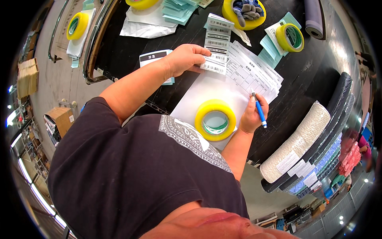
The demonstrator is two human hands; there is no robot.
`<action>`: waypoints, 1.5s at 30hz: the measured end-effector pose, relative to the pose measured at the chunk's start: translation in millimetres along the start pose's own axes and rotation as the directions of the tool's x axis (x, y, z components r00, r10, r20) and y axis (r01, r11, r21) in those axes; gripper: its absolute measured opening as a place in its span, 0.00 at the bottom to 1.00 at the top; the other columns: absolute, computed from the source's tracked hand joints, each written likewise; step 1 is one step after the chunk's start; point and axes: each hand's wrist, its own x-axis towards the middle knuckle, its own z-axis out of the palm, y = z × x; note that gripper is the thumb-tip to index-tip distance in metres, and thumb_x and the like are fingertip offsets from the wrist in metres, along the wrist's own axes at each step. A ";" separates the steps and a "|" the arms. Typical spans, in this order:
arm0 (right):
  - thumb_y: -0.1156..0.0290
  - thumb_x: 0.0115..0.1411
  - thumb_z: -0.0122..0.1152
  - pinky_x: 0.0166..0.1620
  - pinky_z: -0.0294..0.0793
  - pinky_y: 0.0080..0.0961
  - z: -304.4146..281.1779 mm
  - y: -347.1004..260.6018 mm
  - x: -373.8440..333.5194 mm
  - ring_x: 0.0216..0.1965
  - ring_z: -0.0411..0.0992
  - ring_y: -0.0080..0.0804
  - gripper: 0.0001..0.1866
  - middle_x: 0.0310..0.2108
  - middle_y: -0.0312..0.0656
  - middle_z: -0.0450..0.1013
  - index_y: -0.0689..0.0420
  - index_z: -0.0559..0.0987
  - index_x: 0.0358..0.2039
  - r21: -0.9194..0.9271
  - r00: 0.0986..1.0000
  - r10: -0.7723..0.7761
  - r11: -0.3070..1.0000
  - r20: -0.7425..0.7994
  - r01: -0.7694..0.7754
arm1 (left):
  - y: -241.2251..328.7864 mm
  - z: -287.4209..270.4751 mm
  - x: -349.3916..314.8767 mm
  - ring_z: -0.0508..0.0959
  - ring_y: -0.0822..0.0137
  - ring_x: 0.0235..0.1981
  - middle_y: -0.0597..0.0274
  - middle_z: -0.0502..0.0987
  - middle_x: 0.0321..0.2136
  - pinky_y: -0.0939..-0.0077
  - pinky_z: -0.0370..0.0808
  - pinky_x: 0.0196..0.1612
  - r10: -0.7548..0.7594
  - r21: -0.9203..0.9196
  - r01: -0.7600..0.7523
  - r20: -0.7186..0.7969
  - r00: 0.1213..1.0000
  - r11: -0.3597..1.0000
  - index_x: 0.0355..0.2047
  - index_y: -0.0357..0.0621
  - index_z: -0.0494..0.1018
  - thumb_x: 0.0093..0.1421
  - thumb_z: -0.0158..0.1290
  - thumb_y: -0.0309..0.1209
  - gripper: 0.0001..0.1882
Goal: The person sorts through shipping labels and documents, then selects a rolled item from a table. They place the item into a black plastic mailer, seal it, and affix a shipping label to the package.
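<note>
Nearest my camera sits the dark T-shirt [131, 175]. Beyond it, the black glossy worktop [127, 51] carries a yellow roll of clear tape [215, 120] on white paper sheets [207, 93]. My right hand [252, 113] is closed around a blue pen [258, 110], tip on the printed forms [250, 73]. My left hand [185, 59] pinches a white barcode label strip [217, 44]. Fabric rolls [314, 139] lie at the right edge above grey floor.
</note>
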 end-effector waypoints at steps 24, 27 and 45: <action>0.75 0.53 0.64 0.33 0.72 0.23 -27.0 4.7 21.1 0.26 0.71 0.27 0.06 0.26 0.39 0.73 0.60 0.76 0.31 -0.408 0.969 -0.227 0.879 0.092 0.245 | -1.7 3.6 4.1 0.76 0.67 0.48 0.54 0.73 0.49 0.69 0.77 0.51 0.011 0.056 -0.009 -0.038 0.999 0.998 0.56 0.33 0.65 0.63 0.46 0.26 0.21; 0.74 0.53 0.63 0.33 0.72 0.26 -24.8 4.1 23.2 0.26 0.71 0.31 0.06 0.26 0.41 0.73 0.59 0.76 0.30 -0.439 0.956 -0.275 0.850 0.103 0.292 | -3.0 3.7 3.8 0.76 0.67 0.48 0.55 0.74 0.49 0.69 0.77 0.51 0.018 0.058 -0.015 -0.044 0.999 0.998 0.56 0.34 0.66 0.63 0.46 0.26 0.20; 0.78 0.46 0.61 0.35 0.73 0.33 -32.4 -1.4 6.5 0.27 0.72 0.44 0.07 0.26 0.45 0.73 0.57 0.76 0.29 -0.377 0.947 -0.276 0.870 0.162 0.318 | -3.7 7.1 1.7 0.75 0.66 0.49 0.54 0.73 0.49 0.69 0.77 0.52 0.069 0.089 -0.064 -0.050 0.996 0.994 0.56 0.33 0.66 0.62 0.47 0.26 0.21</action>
